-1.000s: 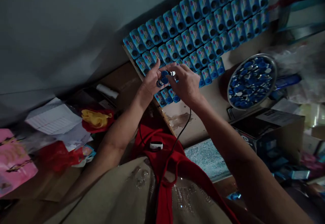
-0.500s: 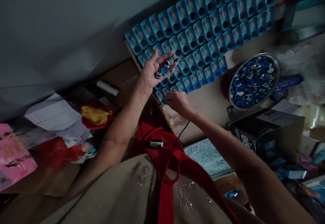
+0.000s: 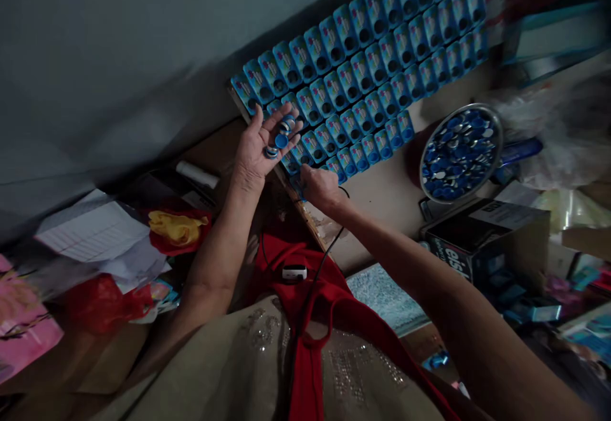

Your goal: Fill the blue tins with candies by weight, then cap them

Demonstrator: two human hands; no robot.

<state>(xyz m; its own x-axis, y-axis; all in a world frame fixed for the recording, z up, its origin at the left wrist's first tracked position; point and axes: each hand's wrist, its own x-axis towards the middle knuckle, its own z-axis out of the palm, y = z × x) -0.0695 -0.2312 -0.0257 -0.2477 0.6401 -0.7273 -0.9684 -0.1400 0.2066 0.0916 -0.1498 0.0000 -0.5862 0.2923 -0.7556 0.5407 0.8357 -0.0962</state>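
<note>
Palm up, my left hand [image 3: 260, 144] carries several small round blue and silver caps [image 3: 281, 140] on its palm and fingers. It is over the lower left part of the rows of blue printed packs [image 3: 351, 87], most of which show a dark round spot at the lower end. My right hand [image 3: 319, 187] is closed at the near left corner of the lowest row, its fingertips down against a pack. What its fingers hold is hidden. More blue and silver caps [image 3: 458, 154] fill a round metal bowl [image 3: 422, 173] right of the packs.
The packs lie on a wooden-edged table [image 3: 377, 195]. A dark cardboard box [image 3: 487, 230] and clear plastic bags [image 3: 558, 141] are at the right. Papers [image 3: 90, 227], a yellow cloth [image 3: 175, 227] and a red bag [image 3: 98, 303] lie at the left.
The view has shifted, so the table and bowl appear further left. My left hand still holds the caps. My right hand remains closed at the lowest row, its fingers now more hidden.
</note>
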